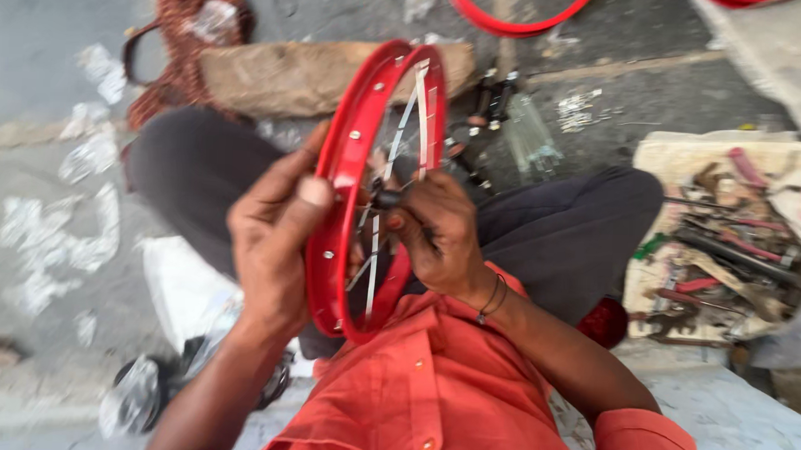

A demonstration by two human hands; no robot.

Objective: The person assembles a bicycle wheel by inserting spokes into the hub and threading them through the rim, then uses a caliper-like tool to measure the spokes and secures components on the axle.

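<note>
Left hand [280, 234] grips the outside of the red wheel rim [353, 175], thumb pressed on it. Right hand [440, 231], inside the rim, pinches with curled fingers, forearm bent inward.

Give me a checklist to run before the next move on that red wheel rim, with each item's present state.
1. Left hand has a firm grip on the red rim: ok, thumb pressed on its outer face.
2. Right hand at the hub: ok, fingers close around it.
3. Rim steady: cannot tell, picture is blurred.
4. Spokes seated in the rim: cannot tell.
5. Tools at hand: ok, piled on the sack to the right.
</note>
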